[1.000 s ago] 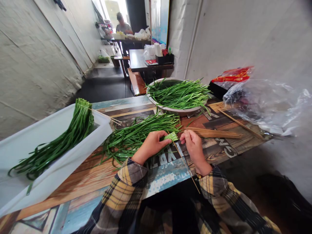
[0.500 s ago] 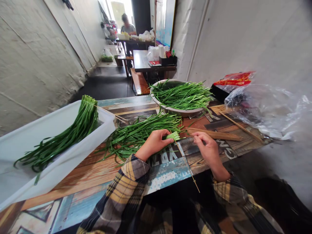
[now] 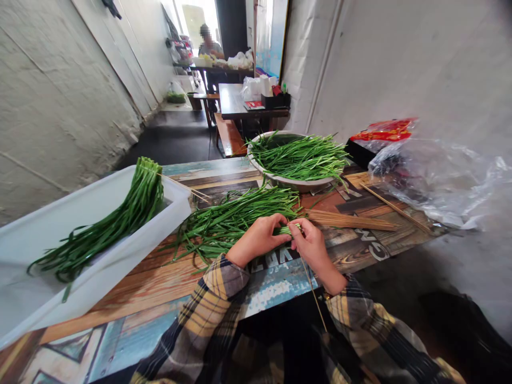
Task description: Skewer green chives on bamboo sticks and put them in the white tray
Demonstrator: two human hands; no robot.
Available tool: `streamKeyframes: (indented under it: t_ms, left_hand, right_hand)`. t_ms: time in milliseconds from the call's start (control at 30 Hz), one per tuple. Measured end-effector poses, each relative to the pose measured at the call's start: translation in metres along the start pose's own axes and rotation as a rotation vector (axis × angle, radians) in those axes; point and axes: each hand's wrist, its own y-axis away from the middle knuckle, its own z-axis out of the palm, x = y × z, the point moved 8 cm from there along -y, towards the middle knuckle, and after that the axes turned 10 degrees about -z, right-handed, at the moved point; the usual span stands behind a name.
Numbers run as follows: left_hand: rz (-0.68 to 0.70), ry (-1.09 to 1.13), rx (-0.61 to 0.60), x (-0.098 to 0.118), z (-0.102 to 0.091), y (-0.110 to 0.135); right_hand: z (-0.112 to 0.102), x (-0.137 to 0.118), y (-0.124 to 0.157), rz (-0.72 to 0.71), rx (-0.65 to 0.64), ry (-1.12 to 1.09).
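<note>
My left hand (image 3: 262, 237) is closed round the pale ends of a few garlic chives (image 3: 285, 230). A thin bamboo skewer (image 3: 315, 298) runs from between my hands down past the table's front edge. My right hand (image 3: 314, 249) meets the left, its thumb and fingers pinched at the stem ends; whether it grips chives or the skewer is hidden. Behind my hands lies a loose pile of chives (image 3: 244, 208). In the white tub (image 3: 100, 288) at left, a bunch of chives (image 3: 138, 208) hangs from skewers laid over the rim.
A round bowl (image 3: 306, 185) heaped with chives stands at the back. Bamboo skewers (image 3: 356, 220) lie right of my hands, near a single stick (image 3: 394, 208). Clear plastic bags (image 3: 440, 176) lean against the right wall. A person (image 3: 210, 48) is at a far table.
My right hand has moved left from beside the skewers and now meets my left hand at the chive ends. The left hand has shifted slightly right.
</note>
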Motion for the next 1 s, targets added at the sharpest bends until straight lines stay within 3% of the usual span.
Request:
streamKeyframes:
  t_ms: [100, 233, 367, 467, 600, 733, 1000]
  left_hand:
    - [0.003, 0.084, -0.003, -0.004, -0.004, -0.001]
    - [-0.014, 0.105, 0.160, -0.015, -0.025, -0.006]
    - [-0.031, -0.012, 0.318, -0.019, -0.042, -0.005]
    - [-0.011, -0.209, 0.395, -0.016, -0.047, -0.003]
    - [0.037, -0.497, 0.427, -0.011, -0.045, 0.000]
    - [-0.023, -0.707, 0.420, -0.014, -0.041, -0.001]
    - [-0.069, -0.843, 0.401, -0.015, -0.035, -0.002]
  right_hand:
    - [-0.005, 0.003, 0.008, -0.014, 0.011, 0.027]
    - [-0.012, 0.009, 0.027, 0.007, -0.067, 0.013]
    - [-0.008, 0.004, 0.039, -0.005, -0.168, -0.003]
    - [-0.006, 0.001, 0.038, -0.009, -0.161, -0.018]
    - [-0.006, 0.001, 0.034, -0.006, -0.130, -0.033]
    - [-0.005, 0.001, 0.033, -0.001, -0.129, -0.045]
    - [-0.003, 0.002, 0.032, -0.009, -0.130, -0.046]
